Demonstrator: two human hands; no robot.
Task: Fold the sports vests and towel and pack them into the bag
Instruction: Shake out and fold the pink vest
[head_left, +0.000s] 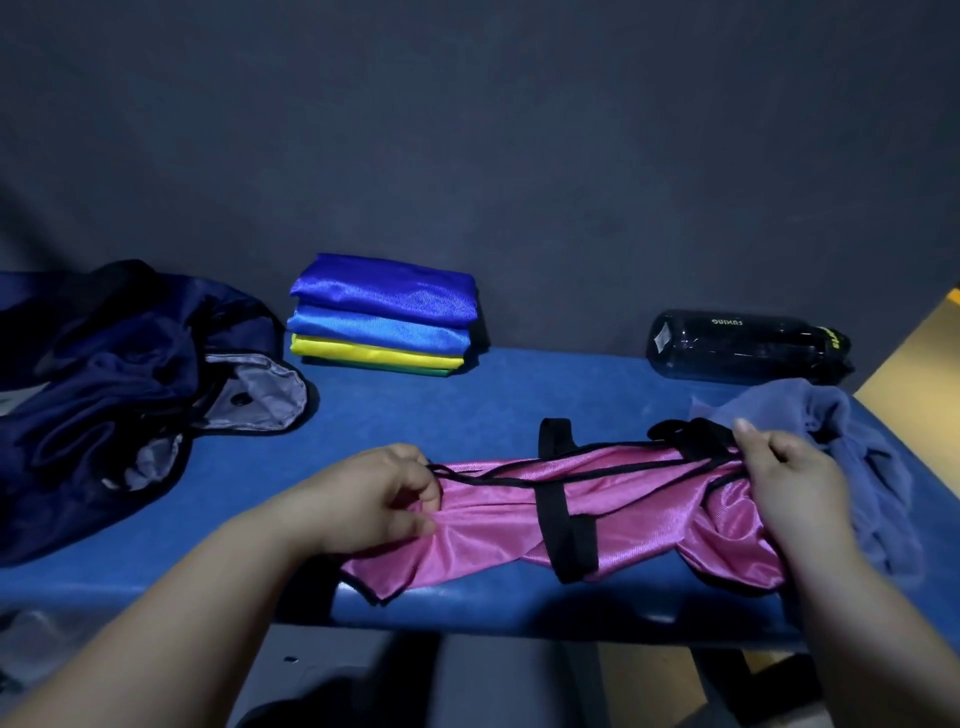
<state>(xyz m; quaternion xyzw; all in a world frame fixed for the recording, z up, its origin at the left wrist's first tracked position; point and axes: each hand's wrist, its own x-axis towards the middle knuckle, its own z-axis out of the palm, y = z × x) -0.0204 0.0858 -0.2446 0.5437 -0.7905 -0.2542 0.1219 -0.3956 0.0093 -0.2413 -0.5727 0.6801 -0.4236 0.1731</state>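
While the pink vest (467, 535) lies bunched along the near edge of the blue surface (467, 410), both hands hold it by its ends. The left hand (374, 493) has its fingers (423, 491) curled into the left end, pinching fabric and black trim. The right hand (795, 488) pinches the right end beside the black straps. A grey-blue towel (878, 467) lies crumpled just behind that hand, touching the vest. Folded vests (384, 312) sit stacked at the back, an open navy bag (104, 374) slumps at the left, and a dark bottle (737, 343) lies on its side at the far right.
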